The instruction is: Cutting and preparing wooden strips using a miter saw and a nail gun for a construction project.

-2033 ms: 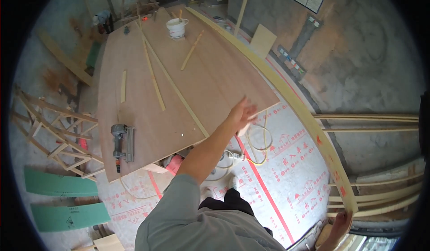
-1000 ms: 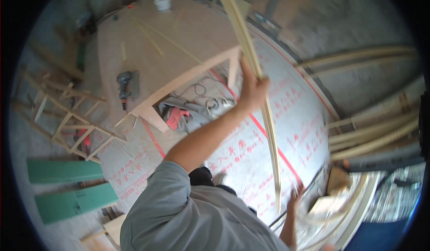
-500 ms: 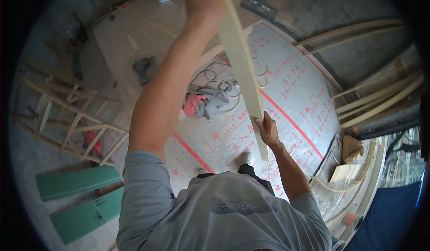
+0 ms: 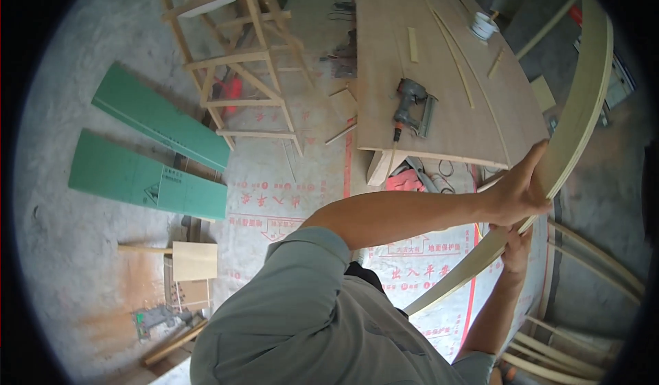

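Observation:
My left hand (image 4: 523, 191) grips a long, pale plywood strip (image 4: 578, 110) that runs from the upper right down toward my lower body. Just below it, my right hand (image 4: 513, 246) is closed on the same strip. Beyond my hands is a plywood-topped table (image 4: 381, 55), with a nail gun (image 4: 412, 103) and attached hose near its front edge, a white bucket (image 4: 483, 26) and several thin wood strips (image 4: 453, 55). Bunched grey and red cloth (image 4: 405, 177) lies under the table's front edge.
A timber frame (image 4: 240, 62) stands left of the table. Two green boards (image 4: 147, 175) lie at the left, and a small pale panel (image 4: 195, 261) below them. Curved strips (image 4: 597, 251) are at the right. Printed protective sheeting (image 4: 295, 206) covers the floor underfoot.
The view has turned, shifting the table right and bringing the timber frame higher. The long strip has swung to the right, and my left hand has come down beside my right one.

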Demonstrator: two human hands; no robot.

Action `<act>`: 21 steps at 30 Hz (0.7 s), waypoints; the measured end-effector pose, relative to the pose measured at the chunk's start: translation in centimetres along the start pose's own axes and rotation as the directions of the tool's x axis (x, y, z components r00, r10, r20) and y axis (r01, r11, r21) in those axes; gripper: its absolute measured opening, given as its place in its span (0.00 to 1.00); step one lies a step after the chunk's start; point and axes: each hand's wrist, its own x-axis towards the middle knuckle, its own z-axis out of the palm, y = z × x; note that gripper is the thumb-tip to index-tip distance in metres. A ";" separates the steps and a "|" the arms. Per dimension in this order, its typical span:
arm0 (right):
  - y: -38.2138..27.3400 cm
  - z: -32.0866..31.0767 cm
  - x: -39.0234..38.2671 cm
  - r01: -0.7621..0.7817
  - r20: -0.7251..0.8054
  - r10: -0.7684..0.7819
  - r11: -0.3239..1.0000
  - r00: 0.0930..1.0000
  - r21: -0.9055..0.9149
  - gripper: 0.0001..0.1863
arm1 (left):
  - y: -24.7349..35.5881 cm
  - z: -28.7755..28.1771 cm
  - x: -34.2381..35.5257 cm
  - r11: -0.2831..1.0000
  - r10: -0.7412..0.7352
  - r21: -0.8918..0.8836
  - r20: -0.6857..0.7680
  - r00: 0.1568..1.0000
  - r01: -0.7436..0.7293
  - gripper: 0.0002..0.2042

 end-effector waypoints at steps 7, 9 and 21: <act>2.8 4.8 4.7 0.155 -0.121 -0.160 0.986 0.980 -0.056 0.30 | 3.7 -15.3 0.0 0.929 -0.171 0.342 0.060 0.983 0.140 0.51; 2.8 6.3 5.7 0.164 -0.129 -0.180 0.979 0.975 -0.122 0.29 | 5.0 -24.2 -1.6 0.880 0.009 0.475 -0.047 0.999 0.014 0.43; 4.6 28.5 18.6 -0.061 -0.141 0.051 0.996 0.989 -0.072 0.37 | 10.6 -69.8 -14.8 0.580 -0.209 0.504 -0.668 0.714 0.640 0.11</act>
